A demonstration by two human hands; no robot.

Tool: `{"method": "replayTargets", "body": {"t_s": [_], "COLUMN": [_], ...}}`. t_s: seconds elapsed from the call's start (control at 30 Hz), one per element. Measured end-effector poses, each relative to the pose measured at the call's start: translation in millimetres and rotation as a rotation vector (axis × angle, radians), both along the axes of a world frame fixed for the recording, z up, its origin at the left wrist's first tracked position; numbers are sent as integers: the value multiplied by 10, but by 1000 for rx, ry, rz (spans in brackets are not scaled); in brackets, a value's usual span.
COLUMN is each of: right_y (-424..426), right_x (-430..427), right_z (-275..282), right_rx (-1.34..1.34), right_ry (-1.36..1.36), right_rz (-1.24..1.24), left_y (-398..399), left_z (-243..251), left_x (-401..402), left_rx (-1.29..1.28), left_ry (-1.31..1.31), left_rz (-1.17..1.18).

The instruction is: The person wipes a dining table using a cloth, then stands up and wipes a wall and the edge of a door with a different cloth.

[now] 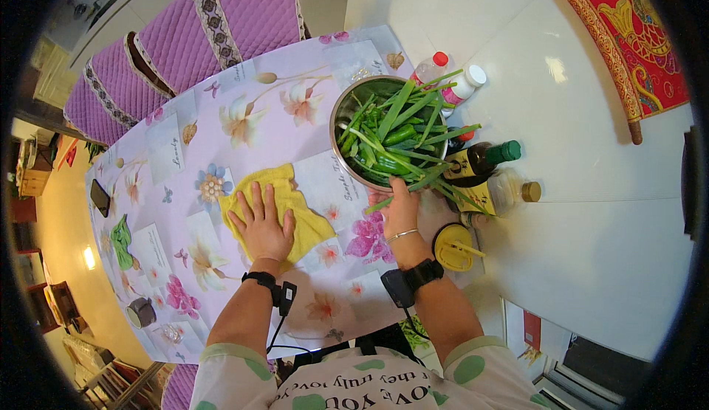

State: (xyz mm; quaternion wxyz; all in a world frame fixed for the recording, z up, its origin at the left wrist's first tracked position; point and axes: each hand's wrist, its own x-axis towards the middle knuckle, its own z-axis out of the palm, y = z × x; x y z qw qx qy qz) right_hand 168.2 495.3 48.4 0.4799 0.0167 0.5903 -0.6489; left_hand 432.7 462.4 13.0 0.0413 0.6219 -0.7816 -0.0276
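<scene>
My left hand [263,224] lies flat, fingers spread, on a yellow cloth [313,224] spread over the flower-patterned tablecloth [210,133]. To the right, my right hand [397,208] grips the near rim of a metal bowl [339,147], thumb on top and fingers partly hidden below. The bowl is filled with green peppers [400,134] and long green onions [394,112], whose stalks stick out over its right side. The bowl rests on the table, tilt unclear. Each wrist bears a black strap with a small box and cable.
Bottles stand along the wall side: red-capped [429,69], white [465,86], green-capped [487,158] and clear with a gold cap [507,191]. A yellow-lidded container [455,248] is nearer me. A phone [100,197], green cloth [121,241] and cup [142,312] lie left; purple-covered chairs [166,44] line the far edge.
</scene>
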Motion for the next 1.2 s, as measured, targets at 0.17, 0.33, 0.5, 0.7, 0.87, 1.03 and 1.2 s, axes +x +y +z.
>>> {"method": "replayTargets", "body": {"t_s": [0.17,0.33,0.5,0.7,0.87,1.03,1.2], "right_y": [36,-156,-725,-1564,-2026,-1999,-650], "right_x": [228,525,665,563,512,314,350], "right_z": [15,97,125,36,18,-6,-237], "right_rx": [82,3,-78,-37,-39,-27,-189], "right_ry": [-7,-4,53,45,103,44,741], "right_rz": [-6,163,269,445,476,633,532], "left_y": [-7,-30,-32,-46,-29,-36,-23], "left_z": [-1,4,-16,-57,-46,-71,-116], "left_x": [15,23,39,15,31,6,66], "left_rx": [3,14,15,10,10,-5,-14], "left_ry": [10,-10,-5,-29,-61,-36,-54], "left_rz": [-8,-10,-11,-15,-9,-19,-15]}}
